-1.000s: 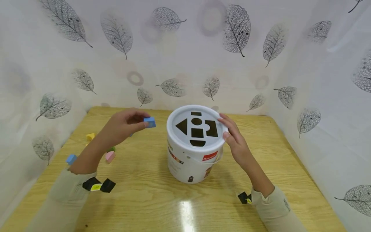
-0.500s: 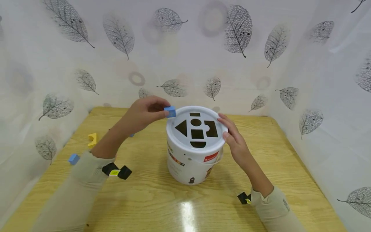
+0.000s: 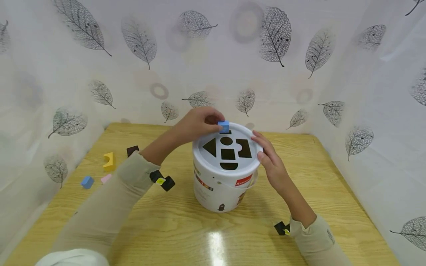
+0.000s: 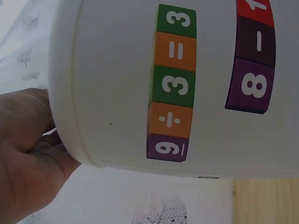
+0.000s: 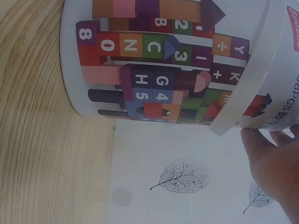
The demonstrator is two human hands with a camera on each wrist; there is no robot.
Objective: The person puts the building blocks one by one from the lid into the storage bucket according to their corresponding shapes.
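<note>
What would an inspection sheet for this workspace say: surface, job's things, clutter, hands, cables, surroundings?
Surface: yellowish wood-grain table, glare patch near the front.
Job's things: white cylindrical plastic bucket, slotted lid on; small blue block at the lid's rear rectangular slot, insertion unclear.
Clutter: yellow arched block, second blue block, pink block, dark brown block, on the table's left.
Hands: left hand pinches the small blue block; right hand rests against the lid's rim.
Cables: nothing seen.
Surroundings: white hanging sheet printed with dark leaves.
</note>
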